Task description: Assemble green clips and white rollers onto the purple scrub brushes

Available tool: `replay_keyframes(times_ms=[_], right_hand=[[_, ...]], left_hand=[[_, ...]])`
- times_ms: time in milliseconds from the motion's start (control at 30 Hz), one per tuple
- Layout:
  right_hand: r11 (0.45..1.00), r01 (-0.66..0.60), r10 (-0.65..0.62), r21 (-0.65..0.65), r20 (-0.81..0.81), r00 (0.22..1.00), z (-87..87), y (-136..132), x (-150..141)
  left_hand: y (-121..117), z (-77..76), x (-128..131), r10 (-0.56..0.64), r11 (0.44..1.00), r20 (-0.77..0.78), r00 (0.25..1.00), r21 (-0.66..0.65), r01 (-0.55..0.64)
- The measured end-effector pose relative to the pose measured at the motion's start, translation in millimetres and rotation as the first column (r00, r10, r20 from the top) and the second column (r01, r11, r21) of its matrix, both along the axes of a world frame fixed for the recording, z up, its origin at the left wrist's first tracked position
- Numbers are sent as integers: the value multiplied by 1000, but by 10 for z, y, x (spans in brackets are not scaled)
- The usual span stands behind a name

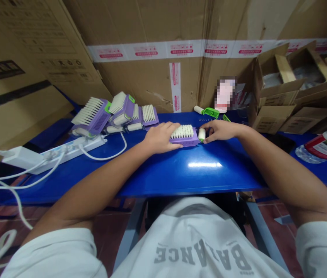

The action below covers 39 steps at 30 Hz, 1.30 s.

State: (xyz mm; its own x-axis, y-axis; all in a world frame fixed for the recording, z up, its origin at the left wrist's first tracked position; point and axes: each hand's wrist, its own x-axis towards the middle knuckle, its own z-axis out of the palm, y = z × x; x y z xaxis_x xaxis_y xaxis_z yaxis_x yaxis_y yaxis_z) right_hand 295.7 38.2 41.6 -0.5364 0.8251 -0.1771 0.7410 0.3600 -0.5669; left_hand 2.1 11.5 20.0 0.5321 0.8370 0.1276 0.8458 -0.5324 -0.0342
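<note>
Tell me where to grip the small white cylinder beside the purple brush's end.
Pinch the small white cylinder across its smooth rounded barrel, coming from the right, where the right hand already sits. The purple plastic brush with white bristles lies close on its left, likely leaving the fingers too little room there.

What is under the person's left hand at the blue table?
The left hand rests on a purple brush with white bristles, which show beside it. The part under the palm is covered, so its surface there cannot be seen.
</note>
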Motion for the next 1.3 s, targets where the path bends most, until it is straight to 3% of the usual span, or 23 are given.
replay_keyframes(times_ms=[767,933,1133,1300], right_hand=[[999,19,-18,31,-32,999,-57,7,-68],[999,51,-49,7,-177,983,-117,14,-90],[997,1,-15,-76,-186,983,-156,19,-71],[1000,21,-21,-1,-173,985,-165,14,-87]], left_hand=[[-9,4,-1,0,1000,11,1000,4,0],[3,-10,-7,-4,1000,13,1000,6,4],[-5,-1,-2,-4,1000,7,1000,0,4],[-8,10,-1,-4,1000,2,1000,-2,4]])
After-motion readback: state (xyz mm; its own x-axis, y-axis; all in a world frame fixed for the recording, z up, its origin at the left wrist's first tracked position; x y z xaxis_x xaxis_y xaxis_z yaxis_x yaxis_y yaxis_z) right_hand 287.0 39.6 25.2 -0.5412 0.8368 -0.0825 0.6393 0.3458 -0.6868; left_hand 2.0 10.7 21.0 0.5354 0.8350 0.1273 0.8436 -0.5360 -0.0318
